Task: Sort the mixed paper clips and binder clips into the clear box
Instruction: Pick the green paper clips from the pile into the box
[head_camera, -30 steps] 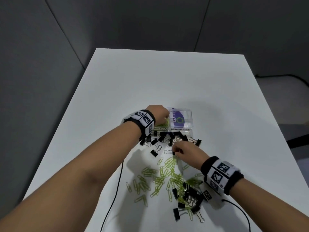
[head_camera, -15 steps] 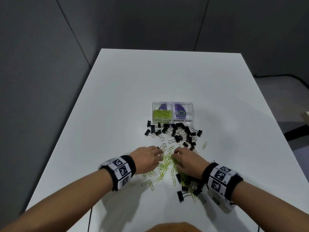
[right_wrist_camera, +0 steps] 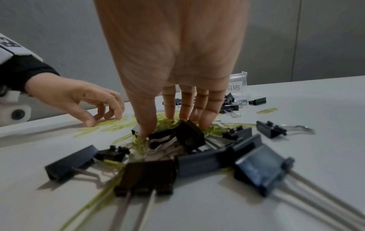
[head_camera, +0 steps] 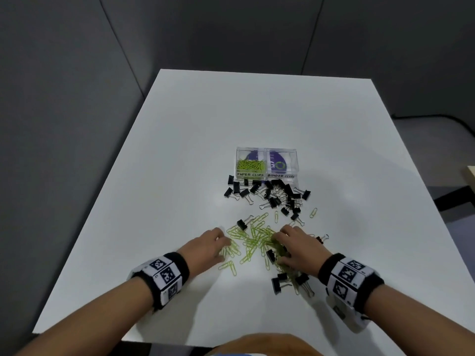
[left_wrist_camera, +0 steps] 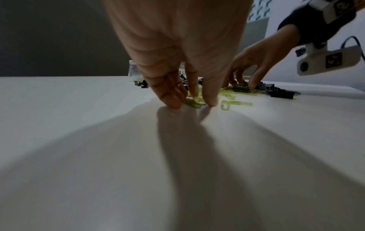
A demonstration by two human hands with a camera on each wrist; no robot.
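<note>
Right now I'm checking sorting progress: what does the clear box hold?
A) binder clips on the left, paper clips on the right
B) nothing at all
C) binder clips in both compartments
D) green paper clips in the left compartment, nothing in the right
D: in the clear box, green paper clips fill the PAPER CLIPS side; the BINDER CLIPS side shows only its printed base.
</note>
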